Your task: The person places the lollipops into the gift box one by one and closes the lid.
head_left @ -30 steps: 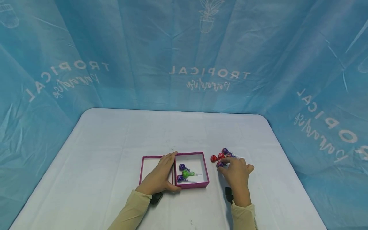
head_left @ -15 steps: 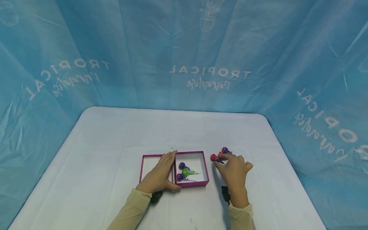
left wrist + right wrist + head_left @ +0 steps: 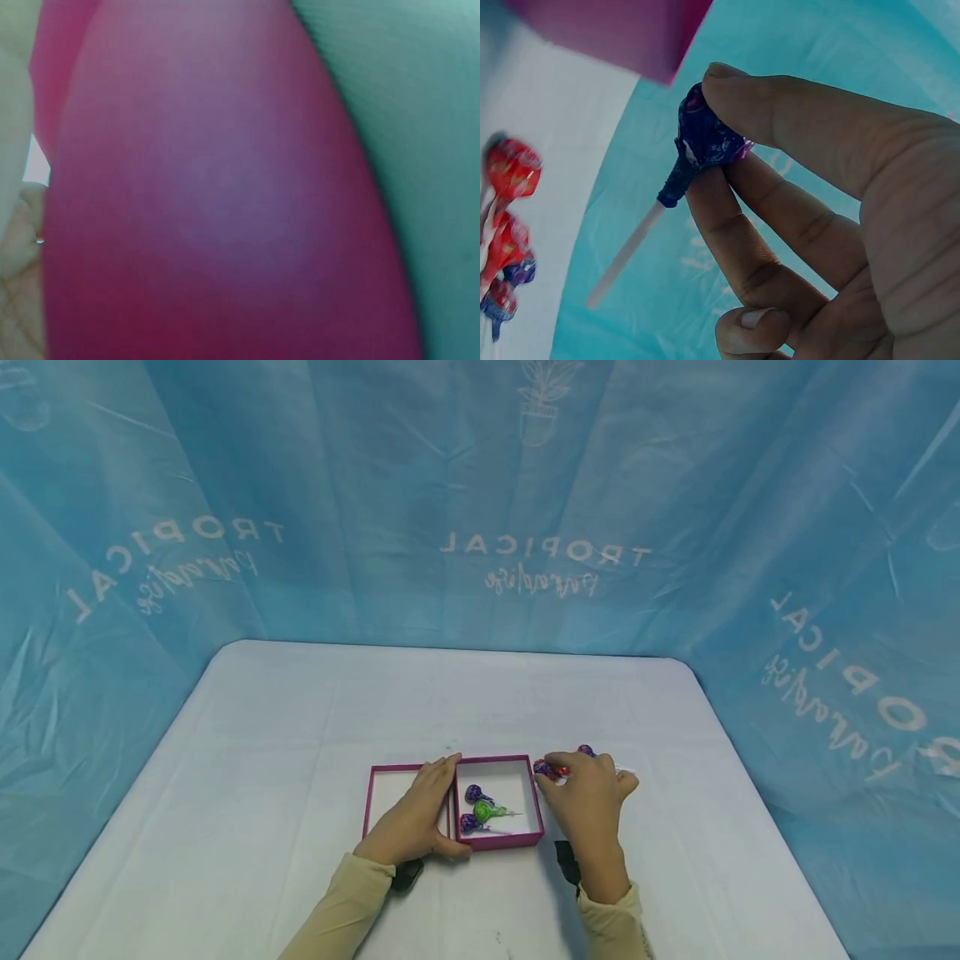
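Note:
A pink-edged box (image 3: pixel 498 841) with two white-lined square halves lies side-on in the head view. Across the seam between the halves, my left hand (image 3: pixel 412 814) holds the box, fingertips at the far rim and thumb at the near wall. Its right half contains a green lollipop (image 3: pixel 484 811) and two purple ones. My right hand (image 3: pixel 588 802), just right of the box, pinches a purple-wrapped lollipop (image 3: pixel 705 139) by its head between thumb and fingers, white stick hanging free. A pink wall (image 3: pixel 225 187) fills most of the left wrist view.
Beside and partly behind my right hand lie more lollipops, including a red one (image 3: pixel 516 169) and a purple one (image 3: pixel 586 750). They rest on a white-covered table (image 3: pixel 337 710). A blue printed curtain (image 3: pixel 375 527) surrounds the table's back and sides.
My right hand has picked the purple lollipop from the pile and carried it left to the box's right edge. My left hand stays in place on the box.

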### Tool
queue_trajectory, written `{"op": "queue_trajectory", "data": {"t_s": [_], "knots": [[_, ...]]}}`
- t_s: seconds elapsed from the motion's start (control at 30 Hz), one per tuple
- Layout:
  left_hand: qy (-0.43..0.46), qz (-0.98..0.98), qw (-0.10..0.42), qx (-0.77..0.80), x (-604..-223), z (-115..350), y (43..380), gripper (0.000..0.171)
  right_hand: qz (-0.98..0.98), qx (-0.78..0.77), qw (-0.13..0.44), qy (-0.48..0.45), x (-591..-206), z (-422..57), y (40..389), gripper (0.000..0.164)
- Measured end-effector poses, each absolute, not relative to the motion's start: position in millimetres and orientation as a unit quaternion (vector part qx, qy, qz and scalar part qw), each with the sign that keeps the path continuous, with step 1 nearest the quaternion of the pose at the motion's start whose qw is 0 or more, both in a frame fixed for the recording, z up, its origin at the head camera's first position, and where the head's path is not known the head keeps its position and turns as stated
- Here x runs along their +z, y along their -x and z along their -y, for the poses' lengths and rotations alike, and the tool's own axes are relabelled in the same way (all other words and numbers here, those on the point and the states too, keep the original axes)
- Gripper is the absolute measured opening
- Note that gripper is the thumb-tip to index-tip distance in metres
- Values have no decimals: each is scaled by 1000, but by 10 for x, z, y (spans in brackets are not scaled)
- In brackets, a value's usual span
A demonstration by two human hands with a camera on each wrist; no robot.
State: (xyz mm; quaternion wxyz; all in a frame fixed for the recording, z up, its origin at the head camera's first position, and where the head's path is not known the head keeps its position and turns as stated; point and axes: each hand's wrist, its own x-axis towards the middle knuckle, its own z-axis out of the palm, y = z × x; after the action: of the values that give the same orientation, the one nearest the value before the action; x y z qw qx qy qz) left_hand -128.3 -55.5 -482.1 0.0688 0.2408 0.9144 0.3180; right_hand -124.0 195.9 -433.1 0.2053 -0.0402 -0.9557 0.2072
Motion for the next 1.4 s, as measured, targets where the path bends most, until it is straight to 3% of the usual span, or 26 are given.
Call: {"op": "queue_trajectory", "data": {"t_s": [0.83,1.4], "knots": [[-255,-914,50,312,-4816,558,1325,134,954,191,221,-65,-4331,-1475,1215,26],[-267,-914,40,303,-4845,562,1307,134,969,179,159,-59,-4420,-1336,1234,29]]}}
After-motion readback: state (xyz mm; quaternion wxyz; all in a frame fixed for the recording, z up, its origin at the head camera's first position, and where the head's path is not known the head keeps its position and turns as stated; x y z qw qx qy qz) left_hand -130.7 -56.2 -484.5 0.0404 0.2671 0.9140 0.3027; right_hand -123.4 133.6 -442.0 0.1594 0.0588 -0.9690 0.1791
